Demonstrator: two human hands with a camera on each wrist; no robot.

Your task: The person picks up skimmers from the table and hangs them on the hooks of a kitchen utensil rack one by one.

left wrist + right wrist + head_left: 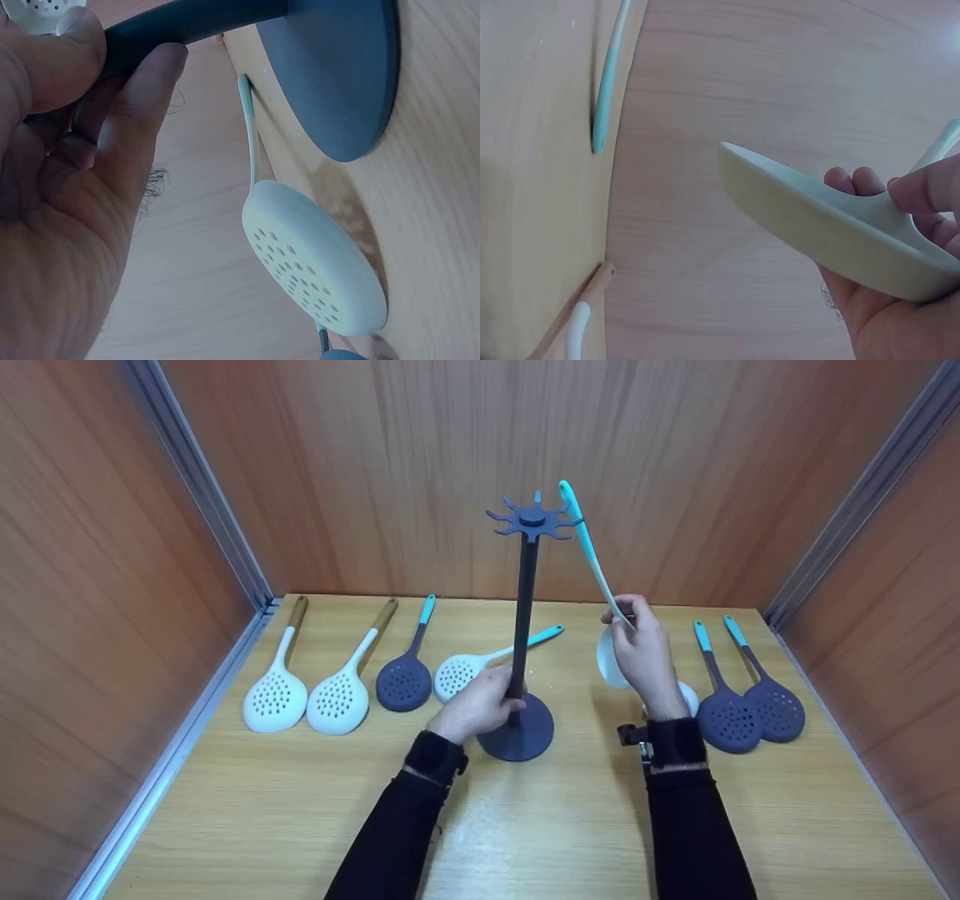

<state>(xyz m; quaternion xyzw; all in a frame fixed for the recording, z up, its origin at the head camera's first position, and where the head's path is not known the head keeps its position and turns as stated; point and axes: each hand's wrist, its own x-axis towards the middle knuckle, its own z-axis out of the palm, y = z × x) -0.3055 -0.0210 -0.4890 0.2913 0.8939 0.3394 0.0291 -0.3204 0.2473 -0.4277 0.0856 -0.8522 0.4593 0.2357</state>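
The place seems to be a test booth, as in a lab: wooden walls (360,472) stand behind the table (540,840) and at both its sides, and metal rails (205,487) join them at its back corners.

Bright light, soft shadows and pale glare on the tabletop (525,832), hazier wrist views.

No lettering or numbers can be read.

1 dark stand (525,607) stands upright, round base below the left hand's (478,706) grip, hooks above it. 1 white-headed utensil (592,559) tilts, turquoise handle above the right hand's (651,656) grip, head below.
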